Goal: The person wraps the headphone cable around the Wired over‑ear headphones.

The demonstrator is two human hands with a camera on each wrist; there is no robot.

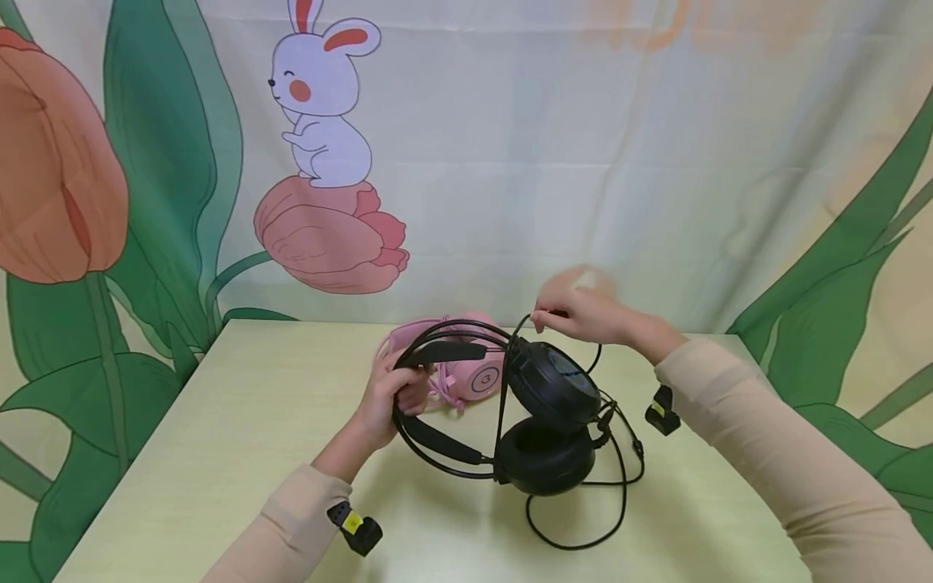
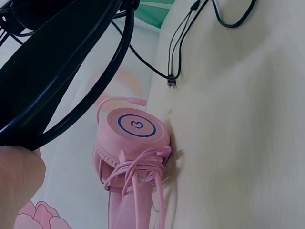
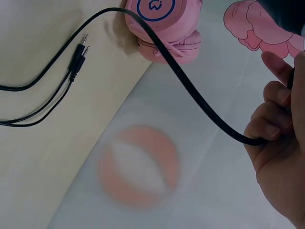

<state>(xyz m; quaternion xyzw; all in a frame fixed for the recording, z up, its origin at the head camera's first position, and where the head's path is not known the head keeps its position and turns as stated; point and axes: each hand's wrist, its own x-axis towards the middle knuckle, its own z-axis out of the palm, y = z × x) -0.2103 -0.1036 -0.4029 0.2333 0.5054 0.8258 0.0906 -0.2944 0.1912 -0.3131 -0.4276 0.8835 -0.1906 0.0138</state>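
Observation:
A black headset (image 1: pixel 543 405) sits over the middle of the pale table (image 1: pixel 240 437), its two ear cups stacked. My left hand (image 1: pixel 389 401) grips its black headband (image 2: pixel 52 81) on the left side. Above the upper ear cup, my right hand (image 1: pixel 583 312) pinches the headset's black cable (image 3: pixel 190 90). The cable loops down onto the table (image 1: pixel 583 530) and ends in two jack plugs (image 3: pixel 78 55). A pink headset (image 2: pixel 136 143) with its pink cord wound round it lies just behind the black one, by the backdrop.
A printed cloth backdrop with a rabbit (image 1: pixel 321 97) and tulips hangs right behind the table's far edge. Bare table surface extends to the left (image 1: pixel 219 453) and front. Small black-and-yellow wrist cameras (image 1: pixel 353 526) sit on both sleeves.

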